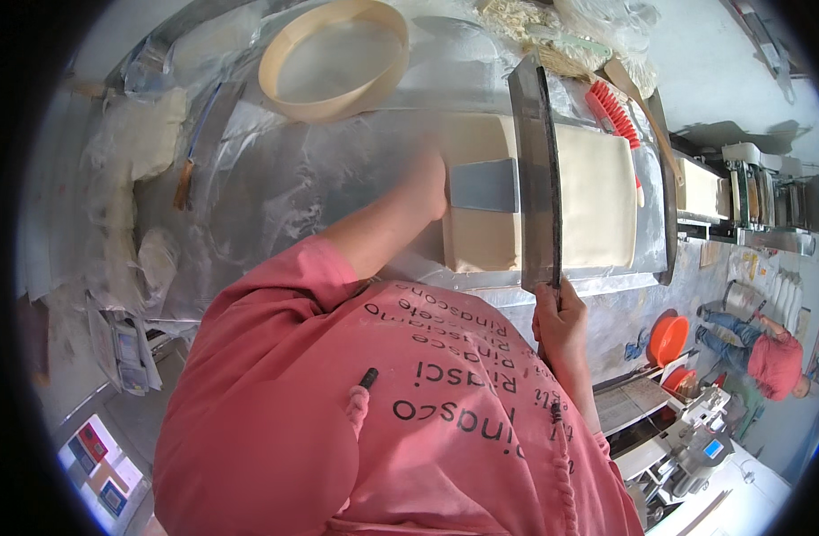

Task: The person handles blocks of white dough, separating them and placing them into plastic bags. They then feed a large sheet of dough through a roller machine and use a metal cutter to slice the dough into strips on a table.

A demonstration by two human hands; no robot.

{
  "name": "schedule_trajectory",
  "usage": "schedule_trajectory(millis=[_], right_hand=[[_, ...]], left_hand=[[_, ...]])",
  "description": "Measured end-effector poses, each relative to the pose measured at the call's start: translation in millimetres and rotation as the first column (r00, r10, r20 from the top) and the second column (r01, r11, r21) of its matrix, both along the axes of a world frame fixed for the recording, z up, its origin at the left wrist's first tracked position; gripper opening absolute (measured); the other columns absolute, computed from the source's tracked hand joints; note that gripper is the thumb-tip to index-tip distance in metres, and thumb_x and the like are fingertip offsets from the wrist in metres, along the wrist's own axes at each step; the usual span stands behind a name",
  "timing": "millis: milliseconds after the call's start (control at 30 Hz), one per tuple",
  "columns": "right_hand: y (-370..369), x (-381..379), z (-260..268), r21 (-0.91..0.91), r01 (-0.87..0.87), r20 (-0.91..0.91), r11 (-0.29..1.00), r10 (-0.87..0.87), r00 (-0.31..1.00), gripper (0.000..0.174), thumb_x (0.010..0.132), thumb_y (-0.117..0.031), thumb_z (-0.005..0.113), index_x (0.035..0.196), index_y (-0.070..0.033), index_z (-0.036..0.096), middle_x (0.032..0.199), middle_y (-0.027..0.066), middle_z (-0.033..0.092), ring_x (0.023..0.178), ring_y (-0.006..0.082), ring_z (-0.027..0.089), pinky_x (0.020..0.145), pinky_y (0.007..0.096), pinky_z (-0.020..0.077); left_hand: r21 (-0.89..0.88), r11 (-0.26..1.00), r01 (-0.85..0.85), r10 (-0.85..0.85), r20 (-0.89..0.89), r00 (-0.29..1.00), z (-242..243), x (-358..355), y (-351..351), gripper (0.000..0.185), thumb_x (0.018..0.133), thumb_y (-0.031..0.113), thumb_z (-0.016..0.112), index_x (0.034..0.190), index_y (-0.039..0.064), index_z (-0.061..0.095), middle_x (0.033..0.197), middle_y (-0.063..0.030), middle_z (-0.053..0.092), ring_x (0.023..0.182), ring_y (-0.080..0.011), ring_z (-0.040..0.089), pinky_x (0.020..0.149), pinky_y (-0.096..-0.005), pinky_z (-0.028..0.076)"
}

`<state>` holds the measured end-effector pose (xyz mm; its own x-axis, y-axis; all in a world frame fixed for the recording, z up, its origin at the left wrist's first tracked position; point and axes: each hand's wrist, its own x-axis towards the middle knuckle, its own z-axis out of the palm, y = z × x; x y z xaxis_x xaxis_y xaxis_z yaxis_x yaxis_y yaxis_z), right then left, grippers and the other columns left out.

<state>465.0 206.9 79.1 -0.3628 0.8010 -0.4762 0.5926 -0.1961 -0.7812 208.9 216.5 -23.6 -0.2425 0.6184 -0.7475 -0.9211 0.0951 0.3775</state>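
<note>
A thick block of pale dough (597,194) lies on the metal work table (275,194), with a large, long-bladed knife (540,181) across it. My right hand (560,315) grips the knife's near end. The blade separates the right part of the block from the left part in view; whether it has cut through cannot be told. My left hand (431,177) is at the block's left side, its fingers blurred and partly hidden. Beside it, a flat grey plate like a dough scraper (484,186) lies over the left part; whether my left hand holds it is unclear.
A round wooden-rimmed sieve (282,63) stands at the back. Right of it are a straw brush (560,63), a red-bristled brush (612,110) and a wooden paddle (640,104). A wooden-handled blade (205,134) lies left. Another person (771,358) stands far right, near orange basins (669,340).
</note>
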Motion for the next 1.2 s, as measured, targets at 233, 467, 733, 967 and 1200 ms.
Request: schedule_trajectory(millis=[233, 467, 733, 967, 1200], right_hand=[[-5.8, -2.6, 5.0, -0.042, 0.050, 0.020, 0.998, -0.049, 0.999, 0.016, 0.096, -0.015, 0.052, 0.091, -0.002, 0.057, 0.053, -0.0018, 0.046, 0.041, 0.0049, 0.040, 0.037, 0.0232, 0.0291], [-2.8, 1.3, 2.1, -0.019, 0.009, 0.068, 1.000, -0.007, 0.998, 0.018, 0.096, -0.015, 0.050, 0.102, 0.000, 0.059, 0.053, -0.0020, 0.046, 0.043, 0.0048, 0.042, 0.039, 0.0226, 0.0322], [-2.8, 2.3, 1.3, -0.029, -0.021, 0.063, 0.999, 0.023, 0.998, 0.034, 0.094, -0.017, 0.053, 0.124, -0.001, 0.057, 0.057, -0.0027, 0.048, 0.048, 0.0034, 0.045, 0.043, 0.0242, 0.0372], [-0.3, 9.0, -7.1, 0.023, -0.048, 0.101, 0.999, 0.045, 0.994, 0.035, 0.092, -0.017, 0.054, 0.124, -0.001, 0.057, 0.055, 0.0037, 0.050, 0.051, 0.0059, 0.048, 0.047, 0.0261, 0.0393], [2.3, 8.3, -10.2, 0.051, -0.101, 0.178, 0.994, 0.090, 0.980, 0.032, 0.092, -0.018, 0.052, 0.118, -0.001, 0.058, 0.058, 0.0167, 0.055, 0.053, 0.0145, 0.056, 0.051, 0.0327, 0.0446]], left_hand=[[-0.055, 0.998, 0.041, -0.046, -0.083, 0.995, -71.8, 6.1, 14.1, 0.078, 0.093, 0.069, 0.014, 0.135, 0.012, 0.046, 0.134, -0.0102, 0.049, 0.123, -0.0276, 0.047, 0.103, -0.0496, 0.037], [-0.047, 0.998, 0.035, -0.039, -0.074, 0.996, -67.8, 8.0, 14.8, 0.075, 0.094, 0.067, 0.015, 0.135, 0.012, 0.044, 0.135, -0.0110, 0.049, 0.123, -0.0290, 0.047, 0.103, -0.0503, 0.038], [0.006, 1.000, -0.018, 0.019, -0.069, 0.997, -77.8, 9.8, 17.2, 0.073, 0.095, 0.065, 0.016, 0.134, 0.011, 0.046, 0.133, -0.0095, 0.051, 0.121, -0.0285, 0.049, 0.102, -0.0487, 0.040], [-0.019, 1.000, -0.007, 0.006, -0.092, 0.996, -73.9, 12.4, 17.1, 0.072, 0.095, 0.064, 0.016, 0.133, 0.011, 0.046, 0.133, -0.0087, 0.051, 0.121, -0.0283, 0.049, 0.102, -0.0483, 0.039], [-0.421, 0.905, 0.056, -0.424, -0.889, 0.172, 28.4, -26.1, 66.3, 0.064, 0.095, 0.058, 0.028, 0.110, 0.005, 0.061, 0.113, -0.0182, 0.059, 0.110, -0.0289, 0.054, 0.091, -0.0401, 0.041]])
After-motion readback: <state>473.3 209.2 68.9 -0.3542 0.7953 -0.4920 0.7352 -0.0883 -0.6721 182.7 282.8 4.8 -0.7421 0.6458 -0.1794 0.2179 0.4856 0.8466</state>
